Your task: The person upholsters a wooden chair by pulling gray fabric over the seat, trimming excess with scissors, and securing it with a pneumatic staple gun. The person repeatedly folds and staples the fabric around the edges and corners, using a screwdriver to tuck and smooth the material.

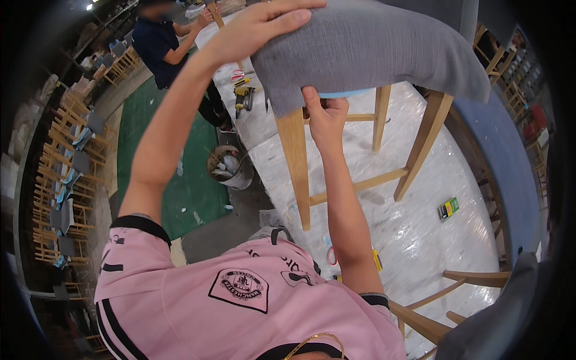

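Grey fabric drapes over the seat of a wooden chair, its edges hanging loose past the rim. My left hand lies flat on top of the fabric at the far left corner, fingers stretched out. Below it, at the seat's near edge, my right hand pinches the fabric's lower edge, thumb outside and the other fingers curled, partly hidden under the seat. A light blue strip shows beneath the fabric. The chair's front leg stands beside my right wrist.
The table is wrapped in clear plastic. A yellow-and-black power tool, red-handled scissors and a small green-yellow box lie on it. Another chair lies at lower right. A bucket and co-worker are at left.
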### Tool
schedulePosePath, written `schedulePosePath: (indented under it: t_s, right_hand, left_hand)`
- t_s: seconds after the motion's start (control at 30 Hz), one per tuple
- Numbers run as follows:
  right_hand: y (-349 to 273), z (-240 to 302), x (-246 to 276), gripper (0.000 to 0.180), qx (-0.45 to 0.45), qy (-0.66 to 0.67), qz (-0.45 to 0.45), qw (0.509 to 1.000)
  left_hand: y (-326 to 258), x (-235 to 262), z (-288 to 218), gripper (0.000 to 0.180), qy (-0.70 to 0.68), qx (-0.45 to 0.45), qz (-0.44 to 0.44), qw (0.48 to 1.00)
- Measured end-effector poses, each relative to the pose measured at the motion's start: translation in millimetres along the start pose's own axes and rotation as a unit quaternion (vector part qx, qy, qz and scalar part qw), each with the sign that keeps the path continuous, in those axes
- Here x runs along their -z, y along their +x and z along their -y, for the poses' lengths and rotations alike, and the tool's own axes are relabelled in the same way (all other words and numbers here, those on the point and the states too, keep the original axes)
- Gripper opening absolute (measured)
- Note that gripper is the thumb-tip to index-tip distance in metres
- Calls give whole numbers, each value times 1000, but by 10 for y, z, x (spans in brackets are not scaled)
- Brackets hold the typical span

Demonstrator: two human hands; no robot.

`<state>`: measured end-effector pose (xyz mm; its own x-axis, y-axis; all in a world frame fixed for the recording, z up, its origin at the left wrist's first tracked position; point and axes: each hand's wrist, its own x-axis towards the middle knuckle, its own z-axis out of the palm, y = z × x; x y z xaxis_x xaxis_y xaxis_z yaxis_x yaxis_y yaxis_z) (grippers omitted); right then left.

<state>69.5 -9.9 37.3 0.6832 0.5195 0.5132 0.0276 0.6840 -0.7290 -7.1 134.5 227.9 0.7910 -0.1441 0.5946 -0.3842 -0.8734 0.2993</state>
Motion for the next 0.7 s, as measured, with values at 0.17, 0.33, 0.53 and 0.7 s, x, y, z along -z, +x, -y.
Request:
schedulePosePath:
  t_s: [0.17,0.33,0.53,0.7]
  right_hand:
    - [-6,13,17,35,58,-5,-22,998]
    - [-62,-127,77,33,104,-29,-23,994]
    - [-89,-193,99,31,172,-32,-23,984]
    - [-102,-114,126,25,134,-52,-24,989]
  left_hand:
    - [-67,-158,-184,49,-73,47,3,996]
    - [-109,-176,-341,47,-54,4,-8,998]
    - [-150,-194,-427,46,-58,1,-20,998]
    - [-224,-307,-432,38,-50,-24,-111,992]
